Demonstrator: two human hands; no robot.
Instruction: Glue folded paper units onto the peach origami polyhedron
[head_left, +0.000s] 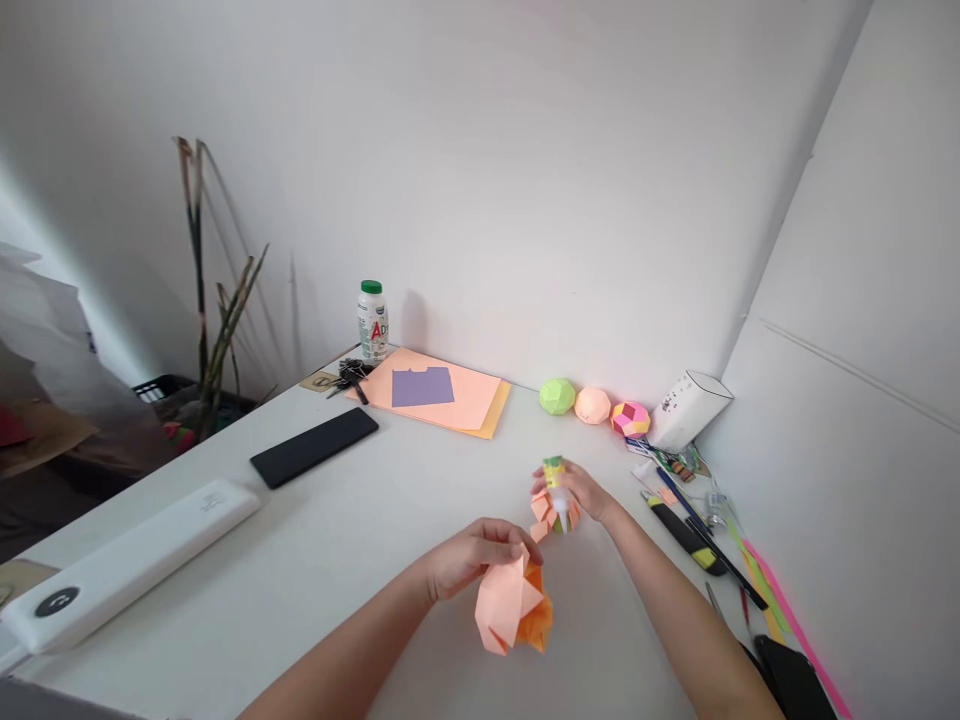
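Note:
My left hand (487, 548) is closed on a partly formed paper polyhedron (510, 605), peach outside and orange inside, with loose pointed flaps. Its thumb and fingers pinch the upper edge. A small glue bottle (554, 472) with a yellow and green label is gripped in my right hand (583, 488), white nozzle pointing down. Just below the bottle lie small folded peach paper pieces (541, 510) with a bit of green among them. Whether the nozzle touches them I cannot tell.
Three finished paper balls, green (557, 397), peach (592, 406) and pink-yellow (630, 419), stand by the wall. Peach paper sheets (480, 398), a black slab (315, 447) and a white laminator-like device (142, 560) lie left. A utility knife (682, 535) and phone (793, 680) lie right.

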